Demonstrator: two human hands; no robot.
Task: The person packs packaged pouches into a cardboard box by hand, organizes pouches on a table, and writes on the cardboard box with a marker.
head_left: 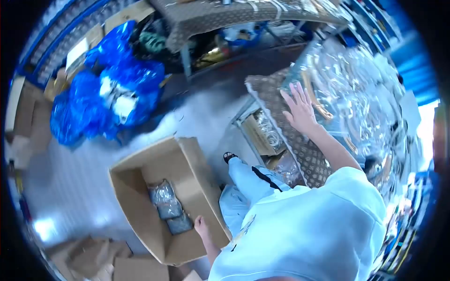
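Note:
My right hand (301, 112) lies with its fingers spread at the edge of a table with a brown patterned cover (311, 161), beside a pile of clear plastic packages (358, 93). My left hand (201, 226) is at the right inner side of a large open cardboard box (197, 164) on the floor. Its fingers look curled, and anything in them is too small to make out. Inside the box, several clear-wrapped grey packets (171, 208) lie on the bottom, just left of that hand.
Blue plastic bags (89, 103) sit on the floor at the upper left. Flattened cardboard (89, 257) lies at the lower left. Another covered table (243, 14) stands at the top. A smaller box (257, 136) with clear packages is under the right table's edge.

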